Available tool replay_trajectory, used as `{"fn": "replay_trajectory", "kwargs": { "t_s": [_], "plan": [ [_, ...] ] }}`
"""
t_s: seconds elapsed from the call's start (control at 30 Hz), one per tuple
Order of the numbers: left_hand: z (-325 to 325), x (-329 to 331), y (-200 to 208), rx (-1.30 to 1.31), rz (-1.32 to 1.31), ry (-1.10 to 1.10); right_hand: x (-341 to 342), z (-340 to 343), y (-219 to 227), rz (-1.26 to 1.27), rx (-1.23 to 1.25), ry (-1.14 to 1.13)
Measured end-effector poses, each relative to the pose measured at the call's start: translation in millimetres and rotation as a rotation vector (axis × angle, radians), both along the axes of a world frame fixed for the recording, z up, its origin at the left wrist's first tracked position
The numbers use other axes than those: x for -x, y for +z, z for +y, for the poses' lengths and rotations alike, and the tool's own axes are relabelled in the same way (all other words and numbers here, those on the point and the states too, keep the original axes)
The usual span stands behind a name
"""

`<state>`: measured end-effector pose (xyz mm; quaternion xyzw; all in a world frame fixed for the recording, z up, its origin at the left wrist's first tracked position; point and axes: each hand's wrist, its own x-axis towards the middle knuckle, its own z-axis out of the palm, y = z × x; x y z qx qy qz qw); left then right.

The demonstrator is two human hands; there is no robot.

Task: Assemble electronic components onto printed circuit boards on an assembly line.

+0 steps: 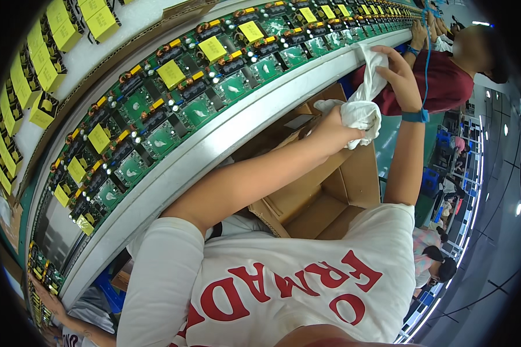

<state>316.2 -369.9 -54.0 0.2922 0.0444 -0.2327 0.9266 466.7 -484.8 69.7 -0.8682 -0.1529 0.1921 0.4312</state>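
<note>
One twisted white cloth [371, 87] stretches near the open cardboard box [358, 176], clamped at both ends: the left hand [337, 128] grips its bunched part, the right hand [400, 78] its narrow end. Its long axis runs away from the person, tip toward the pale rail [226, 130].

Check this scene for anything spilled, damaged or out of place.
Nothing stands out as damaged or misplaced. The white smears on the green circuit boards could pass for spills, but they repeat from board to board, so probably aren't accidental. The white cloth is merely twisted between the left hand and right hand.
</note>
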Motion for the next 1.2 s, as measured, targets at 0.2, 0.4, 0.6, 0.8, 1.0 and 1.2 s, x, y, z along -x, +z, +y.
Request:
{"fn": "replay_trajectory", "kwargs": {
  "t_s": [0.2, 0.4, 0.6, 0.8, 1.0, 1.2],
  "plan": [
    [15.3, -4.2, 5.0, 0.151, -0.056, 0.055, 4.1, -37.1, 23.4, -0.289, 0.422, 0.195],
    [17.0, -9.6, -4.2, 0.162, -0.007, 0.108, 30.8, -71.4, 30.6, -0.320, 0.478, 0.369],
    [4.9, -0.7, 16.0, -0.044, -0.007, 0.195, 47.1, -8.3, -4.4, 0.075, -0.733, 0.053],
    [2.4, -26.7, 2.6, 0.069, 0.005, 0.230, -1.5, 8.6, -32.3, 0.053, -0.410, -0.304],
    [-9.5, -49.6, -8.2, 0.143, 0.108, 0.152, -20.4, 16.9, -46.8, -0.316, 0.041, -0.357],
    [-4.8, -47.3, -15.4, 0.219, 0.088, 0.148, -21.5, 28.0, -30.6, -0.745, 0.563, 0.155]
  ]
}}
